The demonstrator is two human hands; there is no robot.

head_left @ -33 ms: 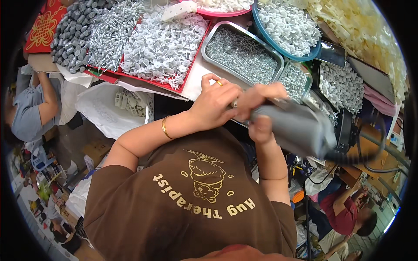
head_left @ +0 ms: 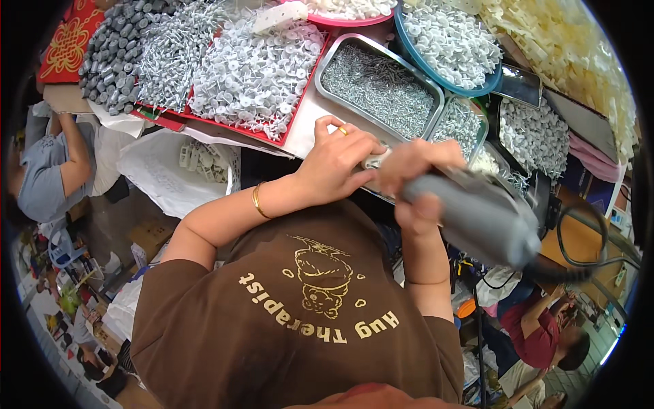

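Note:
At the table's near edge, my left hand pinches a small white plastic part between thumb and fingers. My right hand is wrapped around a grey corded electric screwdriver, blurred by motion. The tool lies slantwise, its cord end toward the lower right and its front end, hidden behind my fingers, pointing at the white part. Just beyond both hands is a metal tray holding a heap of small silver screws.
Red trays of white plugs with screws and grey caps are at the far left. A blue basin of white parts sits far right. A white-lined bin stands left. A black cable loops right. Other people work on both sides.
My right hand and the screwdriver have shifted a little right and toward me. More of the white part now shows between my hands. My left hand stays nearly still.

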